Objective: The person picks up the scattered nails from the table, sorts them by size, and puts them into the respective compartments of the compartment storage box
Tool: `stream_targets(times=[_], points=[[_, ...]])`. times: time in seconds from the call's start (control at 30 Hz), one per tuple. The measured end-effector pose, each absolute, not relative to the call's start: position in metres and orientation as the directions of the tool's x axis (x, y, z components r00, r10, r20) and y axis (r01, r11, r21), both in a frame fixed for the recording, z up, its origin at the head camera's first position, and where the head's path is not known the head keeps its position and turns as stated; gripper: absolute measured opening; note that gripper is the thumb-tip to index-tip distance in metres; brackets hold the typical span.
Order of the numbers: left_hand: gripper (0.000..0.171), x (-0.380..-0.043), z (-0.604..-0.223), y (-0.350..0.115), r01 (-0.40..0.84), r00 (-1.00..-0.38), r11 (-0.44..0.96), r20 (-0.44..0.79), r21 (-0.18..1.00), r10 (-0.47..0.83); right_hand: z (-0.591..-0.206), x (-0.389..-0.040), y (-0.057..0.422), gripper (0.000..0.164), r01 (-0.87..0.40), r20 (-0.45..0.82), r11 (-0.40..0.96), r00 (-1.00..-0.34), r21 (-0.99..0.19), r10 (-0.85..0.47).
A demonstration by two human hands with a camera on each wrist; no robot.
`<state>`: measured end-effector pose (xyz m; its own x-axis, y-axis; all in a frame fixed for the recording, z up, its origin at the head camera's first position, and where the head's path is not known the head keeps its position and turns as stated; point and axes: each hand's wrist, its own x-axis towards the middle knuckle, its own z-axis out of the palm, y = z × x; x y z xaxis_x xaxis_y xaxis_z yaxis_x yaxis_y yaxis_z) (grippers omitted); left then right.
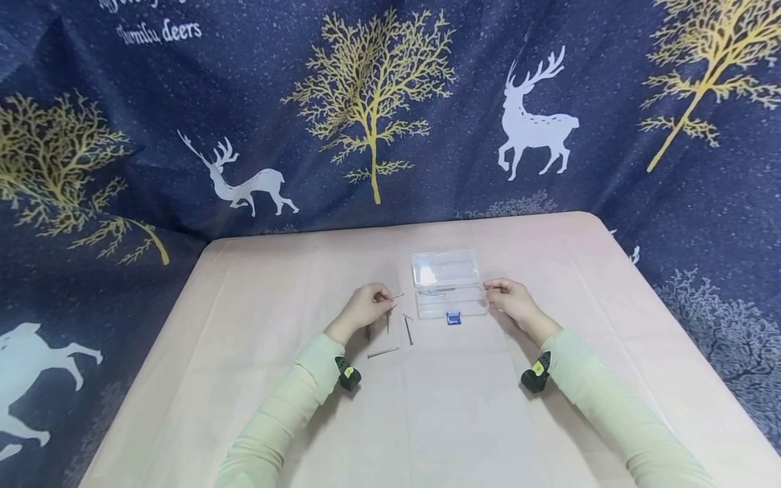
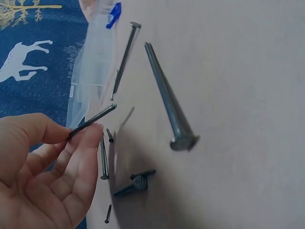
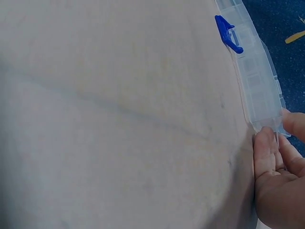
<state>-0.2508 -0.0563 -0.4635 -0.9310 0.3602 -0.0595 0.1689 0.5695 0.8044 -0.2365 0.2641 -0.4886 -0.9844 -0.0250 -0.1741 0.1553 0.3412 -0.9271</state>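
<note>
My left hand (image 1: 364, 308) pinches a nail (image 2: 93, 120) between thumb and fingers, its far end angled up toward the box. Around and below that hand lie more loose nails, one of them large (image 2: 169, 95) in the left wrist view and another (image 1: 383, 352) nearer the front in the head view. A clear plastic box (image 1: 427, 310) stands with its lid (image 1: 445, 268) raised at the back and a blue latch (image 1: 453, 318) at the front. Several nails (image 1: 441, 291) rest inside it. At the box's right end, my right hand (image 1: 512, 300) grips the side wall with thumb and fingers.
A pale pink cloth covers the table (image 1: 464, 407). Behind its far edge hangs a dark blue curtain (image 1: 427, 183) printed with deer and trees. Black wrist cameras sit on both sleeves, close over the cloth.
</note>
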Motion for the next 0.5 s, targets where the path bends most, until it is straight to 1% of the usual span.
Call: stream_targets(times=[0.27, 0.5], points=[[0.014, -0.2539, -0.4652, -0.0557, -0.020, -0.944, 0.404, -0.150, 0.914, 0.294, -0.4873, -0.2362, 0.2644, 0.040, 0.161, -0.179, 0.325, -0.983, -0.932, -0.027], [0.016, -0.2528, -0.4634, -0.0528, -0.134, -0.949, 0.282, -0.205, 0.950, 0.239, -0.4896, -0.2364, 0.2648, 0.040, 0.153, -0.170, 0.320, -0.985, -0.935, -0.025]])
